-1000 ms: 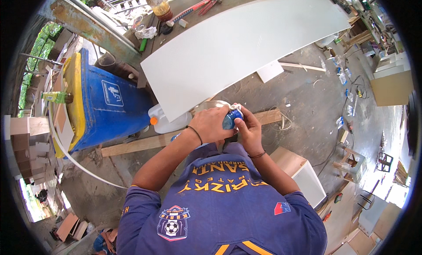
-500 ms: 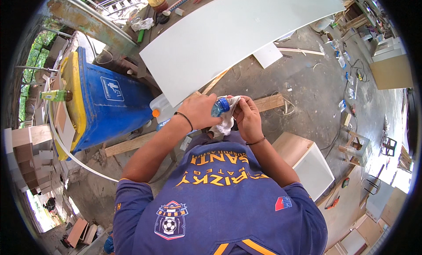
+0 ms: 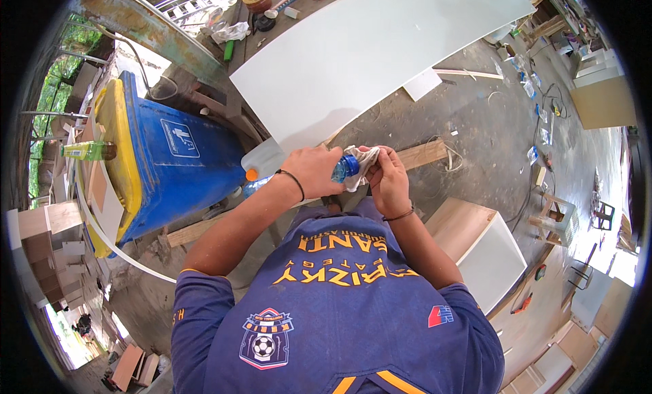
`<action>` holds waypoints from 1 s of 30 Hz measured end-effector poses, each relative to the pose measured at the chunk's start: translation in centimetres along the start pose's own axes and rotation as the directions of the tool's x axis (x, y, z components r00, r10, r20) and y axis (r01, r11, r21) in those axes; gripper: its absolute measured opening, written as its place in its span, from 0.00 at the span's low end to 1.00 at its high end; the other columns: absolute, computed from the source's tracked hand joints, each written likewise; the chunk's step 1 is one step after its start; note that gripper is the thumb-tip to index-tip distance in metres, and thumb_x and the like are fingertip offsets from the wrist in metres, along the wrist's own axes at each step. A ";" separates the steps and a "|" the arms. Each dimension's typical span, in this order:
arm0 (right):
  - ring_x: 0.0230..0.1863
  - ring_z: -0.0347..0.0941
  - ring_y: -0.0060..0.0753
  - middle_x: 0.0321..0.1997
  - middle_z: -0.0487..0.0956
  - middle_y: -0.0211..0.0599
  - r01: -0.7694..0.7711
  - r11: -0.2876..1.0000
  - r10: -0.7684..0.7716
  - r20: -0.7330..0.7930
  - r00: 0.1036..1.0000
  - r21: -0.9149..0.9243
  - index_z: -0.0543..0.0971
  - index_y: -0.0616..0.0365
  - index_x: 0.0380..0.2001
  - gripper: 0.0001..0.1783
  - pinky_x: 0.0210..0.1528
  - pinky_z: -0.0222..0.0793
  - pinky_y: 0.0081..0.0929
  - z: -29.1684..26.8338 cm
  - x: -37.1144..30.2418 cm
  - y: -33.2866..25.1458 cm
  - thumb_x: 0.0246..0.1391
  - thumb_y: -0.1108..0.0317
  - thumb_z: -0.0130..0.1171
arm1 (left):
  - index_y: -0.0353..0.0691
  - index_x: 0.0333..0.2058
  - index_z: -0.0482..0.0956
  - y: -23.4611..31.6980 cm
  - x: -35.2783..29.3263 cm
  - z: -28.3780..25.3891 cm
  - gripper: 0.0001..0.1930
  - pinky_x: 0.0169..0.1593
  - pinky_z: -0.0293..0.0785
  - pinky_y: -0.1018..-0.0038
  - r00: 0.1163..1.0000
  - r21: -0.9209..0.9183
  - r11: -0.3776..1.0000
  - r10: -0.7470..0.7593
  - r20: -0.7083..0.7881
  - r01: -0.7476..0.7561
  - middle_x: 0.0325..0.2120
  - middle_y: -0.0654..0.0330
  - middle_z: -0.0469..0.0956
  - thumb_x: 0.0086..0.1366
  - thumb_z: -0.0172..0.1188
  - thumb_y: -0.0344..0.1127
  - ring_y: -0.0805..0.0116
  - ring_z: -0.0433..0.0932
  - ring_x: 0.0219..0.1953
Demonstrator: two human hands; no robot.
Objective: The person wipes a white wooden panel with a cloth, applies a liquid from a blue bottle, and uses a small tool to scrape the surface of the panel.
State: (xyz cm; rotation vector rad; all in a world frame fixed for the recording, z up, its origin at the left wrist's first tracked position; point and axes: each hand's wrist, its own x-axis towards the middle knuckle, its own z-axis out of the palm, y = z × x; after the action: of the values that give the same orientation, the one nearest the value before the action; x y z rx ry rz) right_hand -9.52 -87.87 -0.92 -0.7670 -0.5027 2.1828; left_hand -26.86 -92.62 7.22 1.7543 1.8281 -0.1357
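Observation:
My left hand (image 3: 311, 171) is wrapped round a clear plastic bottle with a blue cap (image 3: 349, 165), held tilted with the cap end toward the right. My right hand (image 3: 389, 182) pinches a crumpled whitish cloth (image 3: 360, 164) just beside the cap. The cloth lies against the bottle's cap end, and part of it hangs below my fingers. Most of the bottle's body is hidden by my left hand. Both hands are in front of my chest, near the corner of a large white board (image 3: 367, 61).
A blue bin with a yellow rim (image 3: 197, 163) lies at the left, a green bottle (image 3: 88, 150) by it. A translucent jug with an orange cap (image 3: 261, 159) is beyond my left forearm. A wooden beam (image 3: 421, 155) and a white box-like cabinet (image 3: 492, 248) are at the right.
The cloth has been gathered up closer round the cap, so less of it hangs down. Both hands stay close together, and the whole view has shifted slightly.

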 end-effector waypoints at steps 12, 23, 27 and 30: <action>0.46 0.74 0.35 0.47 0.76 0.47 0.052 0.998 -0.051 -0.029 0.998 0.038 0.68 0.57 0.40 0.09 0.51 0.70 0.32 1.5 0.3 1.7 0.66 0.65 0.40 | 0.38 0.40 0.71 -1.8 -0.4 -0.4 0.28 0.42 0.73 0.57 0.998 0.054 0.997 0.052 0.033 -0.054 0.32 0.46 0.78 0.47 0.63 0.53 0.46 0.78 0.38; 0.44 0.75 0.34 0.45 0.77 0.47 0.049 0.995 -0.047 -0.027 0.999 0.086 0.68 0.59 0.39 0.10 0.50 0.71 0.32 1.5 0.5 2.1 0.66 0.66 0.39 | 0.39 0.41 0.72 -2.3 -0.6 -1.3 0.27 0.42 0.72 0.58 0.998 0.109 0.992 0.060 0.031 -0.063 0.33 0.48 0.78 0.47 0.63 0.51 0.49 0.77 0.39; 0.43 0.75 0.34 0.44 0.77 0.47 0.045 0.994 -0.041 -0.044 0.998 0.101 0.68 0.60 0.39 0.10 0.50 0.71 0.32 1.3 0.7 2.2 0.66 0.66 0.38 | 0.40 0.42 0.72 -2.0 -0.8 -1.6 0.27 0.42 0.73 0.58 0.998 0.111 0.992 0.057 0.028 -0.060 0.33 0.48 0.78 0.47 0.63 0.51 0.49 0.77 0.39; 0.46 0.75 0.36 0.46 0.77 0.46 0.043 0.995 -0.042 -0.019 0.999 0.085 0.68 0.57 0.39 0.10 0.51 0.70 0.34 1.1 0.7 2.4 0.66 0.65 0.39 | 0.40 0.42 0.72 -2.0 -0.9 -1.7 0.27 0.42 0.73 0.59 0.998 0.105 0.993 0.054 0.015 -0.055 0.33 0.48 0.78 0.47 0.63 0.51 0.49 0.78 0.38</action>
State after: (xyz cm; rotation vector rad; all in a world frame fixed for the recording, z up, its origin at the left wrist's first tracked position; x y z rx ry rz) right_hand -11.93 -88.98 -1.70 -0.7222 -0.4103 2.1419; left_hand -29.39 -92.87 8.37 1.8696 1.7913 -0.2241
